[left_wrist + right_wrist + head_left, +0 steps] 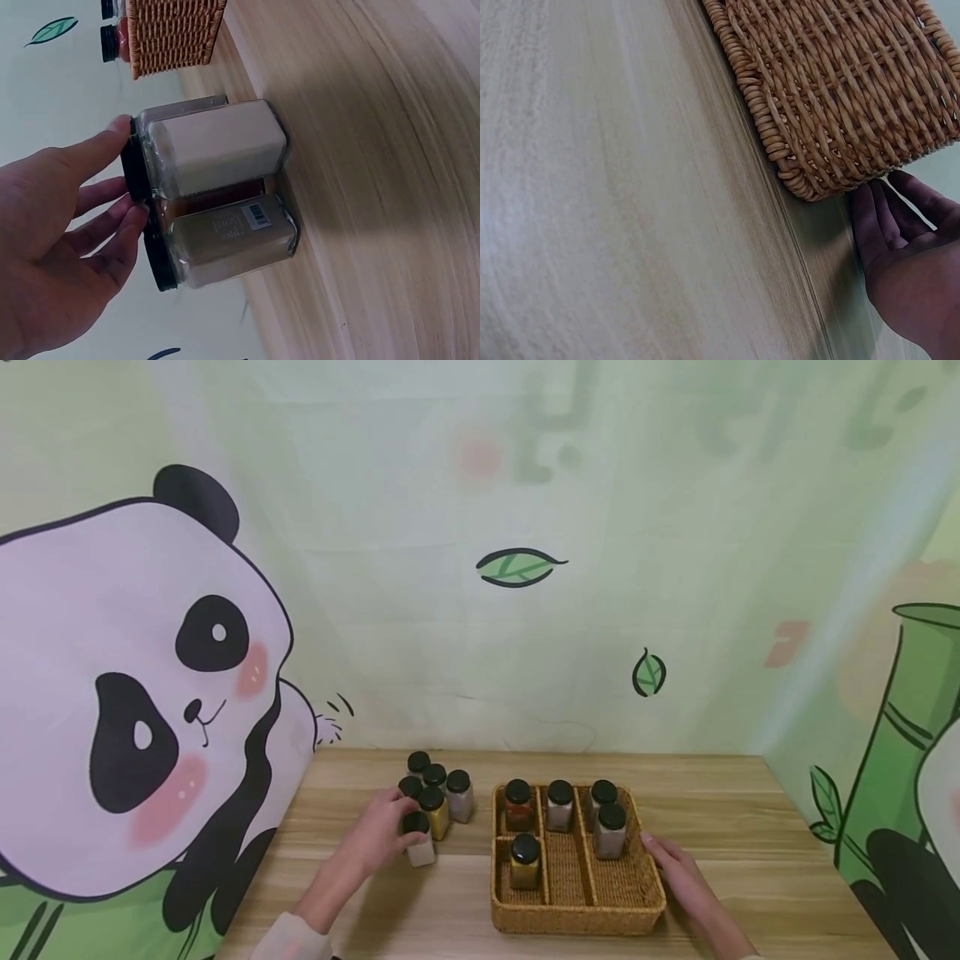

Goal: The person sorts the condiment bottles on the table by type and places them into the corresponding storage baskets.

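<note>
My left hand (382, 831) pinches the black lid of a square glass spice jar (422, 852) filled with white powder. In the left wrist view my thumb lies on one side of that lid and the fingers on the other, beside a jar of greyish-brown spice (232, 240). More jars cluster just behind, among them a yellow one (435, 814) and a pale grey one (460, 797). My right hand (682, 872) rests its straight fingers against the right side of a divided wicker basket (577, 920).
The basket holds several black-lidded jars: a red one (517, 806) back left, a yellow one (524, 864) front left, a pale one (559, 807) back middle, and two in the right compartment. A wooden table (450, 910) meets a panda-printed backdrop (420, 610) behind.
</note>
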Tool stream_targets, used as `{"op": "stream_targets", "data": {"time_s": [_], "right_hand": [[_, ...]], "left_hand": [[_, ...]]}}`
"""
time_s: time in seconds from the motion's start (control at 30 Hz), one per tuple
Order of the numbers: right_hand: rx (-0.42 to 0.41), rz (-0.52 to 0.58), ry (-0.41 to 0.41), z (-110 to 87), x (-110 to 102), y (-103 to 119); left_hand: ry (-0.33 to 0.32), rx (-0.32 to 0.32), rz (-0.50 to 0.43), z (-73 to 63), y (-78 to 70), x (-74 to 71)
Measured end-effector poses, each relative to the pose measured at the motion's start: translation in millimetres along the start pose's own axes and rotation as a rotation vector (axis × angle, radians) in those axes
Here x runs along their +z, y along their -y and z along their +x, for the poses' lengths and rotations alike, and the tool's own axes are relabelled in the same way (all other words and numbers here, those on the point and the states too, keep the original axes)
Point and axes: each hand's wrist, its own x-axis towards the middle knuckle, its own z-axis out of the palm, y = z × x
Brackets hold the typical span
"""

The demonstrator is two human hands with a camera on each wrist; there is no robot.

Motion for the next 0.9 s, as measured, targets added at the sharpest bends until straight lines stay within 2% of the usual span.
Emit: {"op": "stream_targets", "data": {"time_s": [0.3, 0.63, 0.9], "right_hand": [[0.005, -0.008, -0.003, -0.8, 0.1, 0.0], [0.009, -0.001, 0.002, -1.0, -0.3, 0.0], [0.016, 0.008, 0.004, -1.4, -0.9, 0.3]], "left_hand": [[0.040, 0.026, -0.041, -0.1, 2.9, 2.1], [0.047, 0.014, -0.064, 0.9, 5.8, 6.4], [0.039, 0.017, -0.046, 1.2, 6.9, 8.5]]}}
